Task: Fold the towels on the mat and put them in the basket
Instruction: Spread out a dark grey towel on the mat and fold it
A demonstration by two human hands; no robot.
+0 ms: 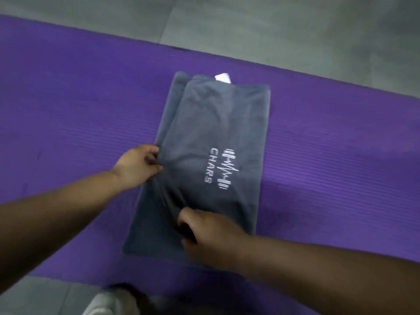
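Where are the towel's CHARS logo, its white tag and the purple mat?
CHARS logo [228, 170], head view: embroidered zigzag centre.
white tag [223, 78], head view: its middle.
purple mat [68, 110], head view: bare ribbed surface.

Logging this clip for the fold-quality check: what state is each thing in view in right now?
purple mat: spread flat on the grey floor.
grey towel: folded over itself, layers unevenly aligned, flat on the mat.
white tag: sticking out at the towel's far edge.
left hand: pinches the upper layer's left edge.
right hand: grips a raised crease near the near end; blurred.
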